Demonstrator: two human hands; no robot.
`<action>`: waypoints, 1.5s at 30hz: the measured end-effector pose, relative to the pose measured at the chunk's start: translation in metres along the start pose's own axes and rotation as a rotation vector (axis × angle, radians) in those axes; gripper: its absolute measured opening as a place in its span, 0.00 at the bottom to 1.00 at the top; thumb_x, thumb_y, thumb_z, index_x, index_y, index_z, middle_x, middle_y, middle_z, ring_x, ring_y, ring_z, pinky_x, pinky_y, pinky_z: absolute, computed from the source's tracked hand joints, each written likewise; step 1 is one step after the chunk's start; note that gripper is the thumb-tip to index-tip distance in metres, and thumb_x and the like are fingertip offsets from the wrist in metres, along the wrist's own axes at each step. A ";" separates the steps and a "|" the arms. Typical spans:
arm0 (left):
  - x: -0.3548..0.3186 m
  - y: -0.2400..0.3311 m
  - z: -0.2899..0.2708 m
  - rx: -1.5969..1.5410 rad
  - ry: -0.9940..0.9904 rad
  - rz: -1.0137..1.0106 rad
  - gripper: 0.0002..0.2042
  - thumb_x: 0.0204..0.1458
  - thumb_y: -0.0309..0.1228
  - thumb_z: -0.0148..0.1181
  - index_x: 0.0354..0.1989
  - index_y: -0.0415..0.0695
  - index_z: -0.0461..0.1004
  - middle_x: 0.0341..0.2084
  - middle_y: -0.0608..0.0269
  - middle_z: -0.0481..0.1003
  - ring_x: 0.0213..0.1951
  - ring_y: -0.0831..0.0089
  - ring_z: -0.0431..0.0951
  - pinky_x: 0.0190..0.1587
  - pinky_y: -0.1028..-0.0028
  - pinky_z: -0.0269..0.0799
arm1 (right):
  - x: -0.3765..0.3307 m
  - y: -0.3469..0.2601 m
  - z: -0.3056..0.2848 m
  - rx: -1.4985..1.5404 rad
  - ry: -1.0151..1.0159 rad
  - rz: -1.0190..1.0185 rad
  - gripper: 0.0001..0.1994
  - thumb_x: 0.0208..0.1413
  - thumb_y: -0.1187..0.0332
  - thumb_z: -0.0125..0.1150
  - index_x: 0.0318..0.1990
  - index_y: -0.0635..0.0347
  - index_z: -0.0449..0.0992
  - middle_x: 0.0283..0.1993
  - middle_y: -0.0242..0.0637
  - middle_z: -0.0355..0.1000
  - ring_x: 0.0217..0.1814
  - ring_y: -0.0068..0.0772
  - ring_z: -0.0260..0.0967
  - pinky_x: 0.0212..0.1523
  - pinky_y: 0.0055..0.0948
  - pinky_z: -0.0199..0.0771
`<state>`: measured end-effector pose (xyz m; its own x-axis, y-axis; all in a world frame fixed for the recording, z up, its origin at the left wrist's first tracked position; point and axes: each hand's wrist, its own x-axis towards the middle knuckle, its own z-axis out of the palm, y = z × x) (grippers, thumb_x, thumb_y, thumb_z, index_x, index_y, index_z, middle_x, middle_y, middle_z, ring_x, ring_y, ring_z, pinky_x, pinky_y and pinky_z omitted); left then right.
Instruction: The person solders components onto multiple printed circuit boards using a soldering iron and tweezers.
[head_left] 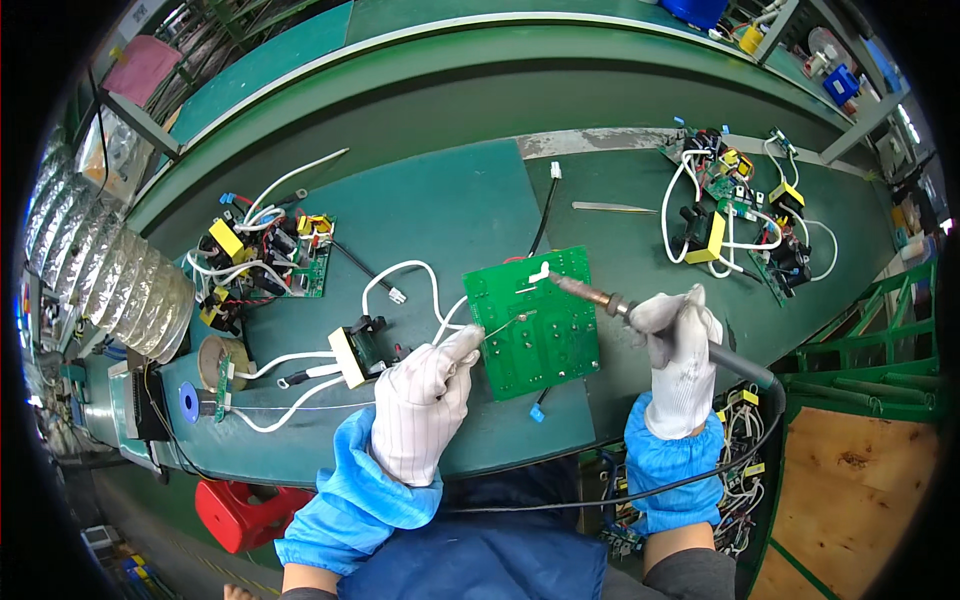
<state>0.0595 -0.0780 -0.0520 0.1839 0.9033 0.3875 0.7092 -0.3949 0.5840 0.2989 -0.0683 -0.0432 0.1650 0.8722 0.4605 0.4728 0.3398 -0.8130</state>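
A green circuit board (545,350) lies solder side up on the green table in front of me. My left hand (425,405), in a white glove, is closed in a pinch at the board's left edge. Thin solder wire (300,407) runs to it from a blue-ended spool (189,402), and a short end pokes out over the board. In my gloved right hand (683,350) is a soldering iron (588,292), its tip above the board's upper part, close to a white mark. Whether the tip touches is unclear.
Left of the board are a yellow-wrapped transformer (350,357) with white leads, a tape roll (222,362) and wired boards (270,255). More wired boards (735,195) and a thin metal tool (613,208) lie right. The iron's cable (640,491) crosses my front; a foil duct (105,260) stands left.
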 end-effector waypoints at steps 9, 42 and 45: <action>-0.006 -0.008 0.004 -0.040 -0.023 -0.009 0.13 0.46 0.20 0.62 0.41 0.47 0.77 0.27 0.61 0.78 0.24 0.65 0.77 0.27 0.70 0.73 | -0.003 0.004 -0.002 0.308 -0.267 0.375 0.21 0.61 0.58 0.48 0.26 0.68 0.77 0.23 0.36 0.73 0.17 0.18 0.56 0.19 0.21 0.56; -0.011 -0.017 0.020 -0.090 -0.044 -0.046 0.16 0.48 0.23 0.58 0.47 0.50 0.76 0.30 0.61 0.79 0.29 0.63 0.80 0.31 0.69 0.78 | -0.017 0.002 -0.003 0.187 -0.285 0.111 0.17 0.49 0.59 0.51 0.21 0.65 0.71 0.20 0.34 0.62 0.21 0.26 0.59 0.21 0.27 0.53; -0.017 -0.012 0.008 -0.073 -0.033 -0.036 0.17 0.49 0.27 0.57 0.50 0.51 0.74 0.22 0.62 0.72 0.23 0.62 0.76 0.24 0.66 0.74 | -0.033 -0.008 0.001 0.058 -0.153 0.037 0.22 0.54 0.54 0.46 0.19 0.65 0.68 0.20 0.34 0.60 0.23 0.26 0.59 0.21 0.26 0.51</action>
<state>0.0533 -0.0873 -0.0713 0.1821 0.9219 0.3420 0.6649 -0.3717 0.6479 0.2894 -0.0992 -0.0521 0.0456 0.9263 0.3739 0.4178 0.3223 -0.8494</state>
